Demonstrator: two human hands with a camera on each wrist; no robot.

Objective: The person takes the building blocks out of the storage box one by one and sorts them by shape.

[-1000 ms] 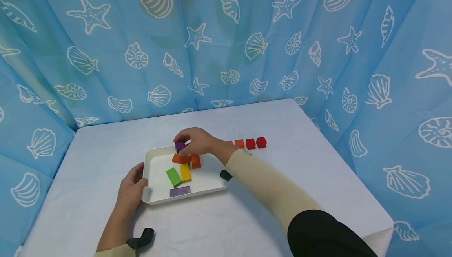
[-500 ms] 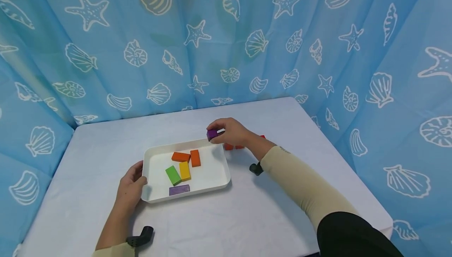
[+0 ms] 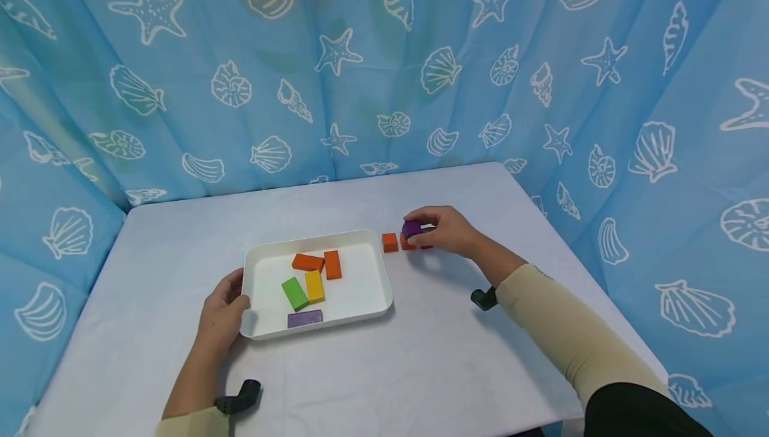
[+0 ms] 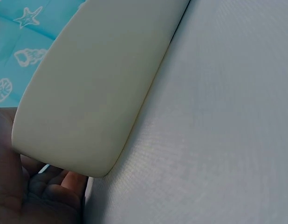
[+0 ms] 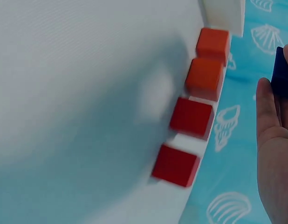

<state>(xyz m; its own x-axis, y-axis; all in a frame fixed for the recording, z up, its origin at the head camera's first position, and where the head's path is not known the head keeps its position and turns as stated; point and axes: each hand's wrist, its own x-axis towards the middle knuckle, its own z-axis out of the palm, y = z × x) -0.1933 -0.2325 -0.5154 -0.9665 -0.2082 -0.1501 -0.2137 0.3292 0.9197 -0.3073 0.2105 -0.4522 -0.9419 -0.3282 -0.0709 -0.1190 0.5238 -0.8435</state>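
Observation:
My right hand (image 3: 449, 230) pinches a small purple block (image 3: 411, 229) between thumb and fingers, held above the row of blocks to the right of the tray. In the right wrist view this block (image 5: 283, 77) looks dark blue at the right edge. The white tray (image 3: 363, 290) lies on the table, its left end gripped by my left hand (image 3: 219, 313), thumb at the rim. From the left wrist, curled fingers (image 4: 58, 193) show beneath the tray's end wall (image 4: 88, 102). Inside the tray are two orange blocks (image 3: 308, 262), a yellow one (image 3: 314, 286), a green one (image 3: 295, 293) and a purple one (image 3: 305, 319).
Beyond the tray's right end stands a row of two orange blocks (image 5: 204, 77) and two red blocks (image 5: 175, 165), partly covered by my right hand in the head view. A white cloth (image 3: 420, 357) covers the table. A blue shell-patterned curtain (image 3: 360, 90) hangs behind it.
My right hand has carried the purple block from above the tray rightward, past its right end, to over the row of blocks. The left hand stays on the tray.

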